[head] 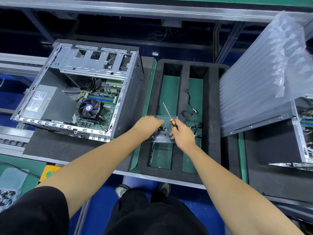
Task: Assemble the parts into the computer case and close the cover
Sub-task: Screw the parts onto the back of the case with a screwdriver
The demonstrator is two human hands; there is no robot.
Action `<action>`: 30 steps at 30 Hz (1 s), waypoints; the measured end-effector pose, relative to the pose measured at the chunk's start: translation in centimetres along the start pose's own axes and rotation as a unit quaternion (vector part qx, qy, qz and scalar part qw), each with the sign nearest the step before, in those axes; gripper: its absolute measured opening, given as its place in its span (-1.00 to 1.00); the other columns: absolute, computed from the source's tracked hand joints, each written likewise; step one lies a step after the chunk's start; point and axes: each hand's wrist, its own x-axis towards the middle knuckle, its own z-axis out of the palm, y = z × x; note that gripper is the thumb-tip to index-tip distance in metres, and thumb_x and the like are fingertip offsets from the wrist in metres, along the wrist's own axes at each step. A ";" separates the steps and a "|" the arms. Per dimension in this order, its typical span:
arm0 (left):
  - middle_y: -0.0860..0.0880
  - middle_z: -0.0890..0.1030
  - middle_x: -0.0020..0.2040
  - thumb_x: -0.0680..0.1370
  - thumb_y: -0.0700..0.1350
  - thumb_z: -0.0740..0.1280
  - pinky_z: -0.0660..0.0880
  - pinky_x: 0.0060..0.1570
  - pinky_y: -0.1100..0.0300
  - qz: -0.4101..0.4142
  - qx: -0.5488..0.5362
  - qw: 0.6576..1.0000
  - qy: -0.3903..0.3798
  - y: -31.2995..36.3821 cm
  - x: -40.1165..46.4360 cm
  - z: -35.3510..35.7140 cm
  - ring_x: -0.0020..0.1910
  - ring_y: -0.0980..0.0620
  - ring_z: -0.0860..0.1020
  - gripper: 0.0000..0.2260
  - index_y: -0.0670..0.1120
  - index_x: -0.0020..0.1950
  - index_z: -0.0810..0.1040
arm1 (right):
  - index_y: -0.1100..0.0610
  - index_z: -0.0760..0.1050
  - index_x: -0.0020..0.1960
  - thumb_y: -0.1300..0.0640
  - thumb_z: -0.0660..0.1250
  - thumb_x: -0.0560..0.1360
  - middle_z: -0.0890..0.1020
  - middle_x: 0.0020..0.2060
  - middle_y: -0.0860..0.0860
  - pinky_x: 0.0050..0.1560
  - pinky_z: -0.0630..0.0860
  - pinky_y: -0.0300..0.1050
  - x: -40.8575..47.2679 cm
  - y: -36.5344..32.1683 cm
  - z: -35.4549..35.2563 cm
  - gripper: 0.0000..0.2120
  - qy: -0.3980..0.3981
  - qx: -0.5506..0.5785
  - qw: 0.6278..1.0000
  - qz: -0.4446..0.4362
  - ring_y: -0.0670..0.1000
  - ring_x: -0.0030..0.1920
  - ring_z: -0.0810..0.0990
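Head view: computer case (81,92) lies open at upper left, motherboard and fan exposed, its sticker unreadable. Centre frame, left hand (149,123) reaches into a clear screw tray (160,138), grasp hidden; right hand (182,134) grasps an orange-handled screwdriver (170,116).

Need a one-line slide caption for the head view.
Left hand reaches into clear screw tray; right hand holds screwdriver; open case alongside.

Aluminium-profile workbench frame (118,10) with green mat (171,92); blue floor (101,209) below; dark recess behind.
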 end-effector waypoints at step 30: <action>-0.25 0.70 -0.02 0.71 -0.26 0.13 0.37 -0.32 0.19 -0.183 -0.710 0.678 0.046 -1.2 -0.4 0.5 -0.23 -0.01 0.64 -0.85 -0.10 -0.04 0.29 | -0.15 0.36 -0.12 0.08 0.08 0.57 0.66 -0.32 -0.22 -0.05 0.66 0.13 -0.1 0.1 0.1 -0.82 0.000 0.023 1.000 0.008 -0.08 -0.31 0.67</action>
